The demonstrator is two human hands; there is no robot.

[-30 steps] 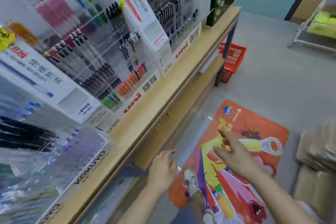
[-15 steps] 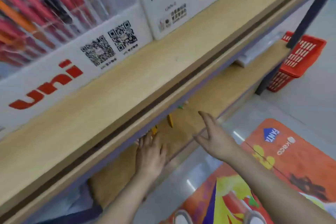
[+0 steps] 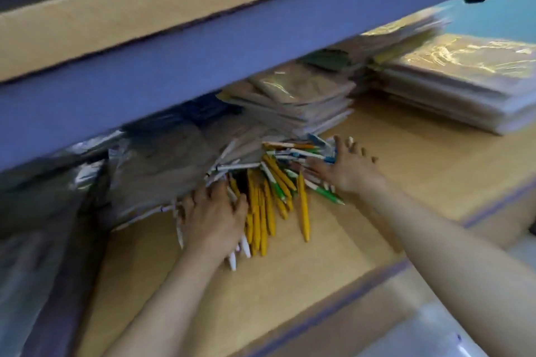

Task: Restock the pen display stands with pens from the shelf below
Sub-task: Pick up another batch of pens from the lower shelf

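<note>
Shelf: I'm looking at a low wooden shelf [image 3: 290,284] under the blue board edge [image 3: 261,46] that crosses the upper frame.
Pens: the pens [image 3: 269,206] lie in a loose yellow, white and green heap at mid-frame, on the shelf.
Left hand: the left hand [image 3: 213,217] is palm down on the heap's left side, fingers spread and clasping nothing; I judge it is hemming the pens in.
Right hand: the right hand [image 3: 346,169] lies flat on the heap's right edge with fingers splayed, probably to rake pens inward.
In the way: the wrapped notebooks [image 3: 293,104] cover the pens' far ends, and plastic bags [image 3: 150,171] crowd in from the left.
</note>
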